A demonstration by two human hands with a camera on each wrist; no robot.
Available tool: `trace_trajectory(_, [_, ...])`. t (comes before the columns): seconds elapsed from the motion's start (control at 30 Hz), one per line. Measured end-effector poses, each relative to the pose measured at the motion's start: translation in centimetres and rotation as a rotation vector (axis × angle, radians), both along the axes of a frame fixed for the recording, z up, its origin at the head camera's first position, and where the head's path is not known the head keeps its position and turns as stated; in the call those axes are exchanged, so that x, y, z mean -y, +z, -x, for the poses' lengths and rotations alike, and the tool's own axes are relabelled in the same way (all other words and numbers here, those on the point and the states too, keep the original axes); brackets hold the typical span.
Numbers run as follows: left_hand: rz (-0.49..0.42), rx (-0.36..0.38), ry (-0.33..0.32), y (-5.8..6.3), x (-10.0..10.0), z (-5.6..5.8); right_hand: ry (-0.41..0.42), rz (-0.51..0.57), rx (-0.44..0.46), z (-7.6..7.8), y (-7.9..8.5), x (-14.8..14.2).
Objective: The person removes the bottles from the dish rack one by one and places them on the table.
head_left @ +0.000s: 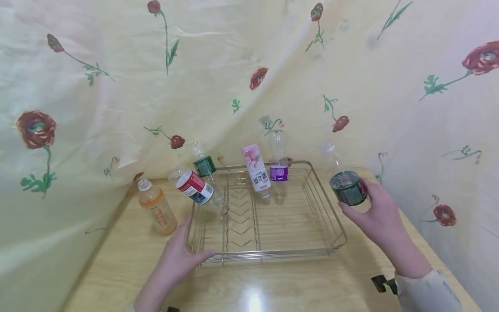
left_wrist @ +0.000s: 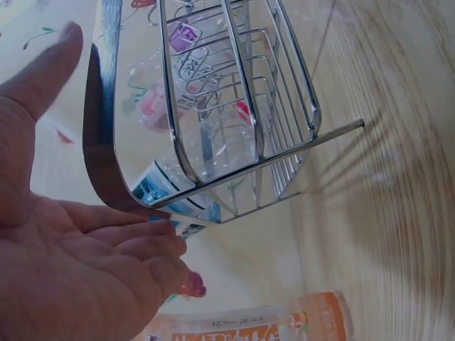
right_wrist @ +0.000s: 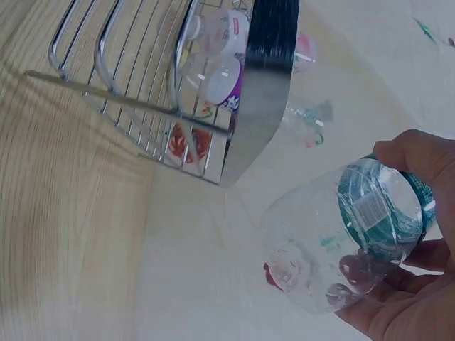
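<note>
My right hand (head_left: 382,214) grips a clear plastic bottle (head_left: 348,187) with a dark green label, tilted to the right of the wire rack. Its thumb and fingers also wrap the bottle (right_wrist: 306,234) in the right wrist view. At the front left corner of the metal wire rack (head_left: 273,254), my left hand (head_left: 177,256) has its fingers and thumb extended, close against the frame. The left wrist view shows that palm (left_wrist: 85,277) bare beside the rack's flat rim (left_wrist: 99,142). A bottle with a red and blue label (head_left: 195,186) leans over the rack's left side.
A pink and white bottle (head_left: 256,169) and a purple-labelled bottle (head_left: 279,172) are at the rack's back. Another green-labelled bottle (head_left: 204,166) leans at the back left corner. Left of the rack, an orange drink bottle (head_left: 157,210) stands on the table. Flowered cloth (head_left: 218,86) hangs behind.
</note>
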State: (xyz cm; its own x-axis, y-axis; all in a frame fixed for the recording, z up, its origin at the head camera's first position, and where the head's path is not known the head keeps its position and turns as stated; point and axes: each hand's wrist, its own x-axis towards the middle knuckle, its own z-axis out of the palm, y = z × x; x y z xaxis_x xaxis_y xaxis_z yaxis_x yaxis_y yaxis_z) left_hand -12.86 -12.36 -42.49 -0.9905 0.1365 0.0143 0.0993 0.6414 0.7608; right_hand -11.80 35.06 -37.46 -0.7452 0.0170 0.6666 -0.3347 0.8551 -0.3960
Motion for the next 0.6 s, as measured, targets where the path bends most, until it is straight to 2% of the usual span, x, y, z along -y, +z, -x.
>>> trace_trajectory(0.17, [0.018,0.008,0.010,0.0,0.1,0.2,-0.038,0.043,0.068,0.3,-0.5,-0.7])
trace_trajectory(0.43, [0.021,-0.019,-0.036,-0.6,0.5,0.4,-0.086,0.092,0.138,0.7,-1.5,-1.7])
trace_trajectory(0.6, [0.015,-0.019,-0.044,-0.9,0.7,0.5,-0.110,0.156,0.215,1.0,-1.9,-2.1])
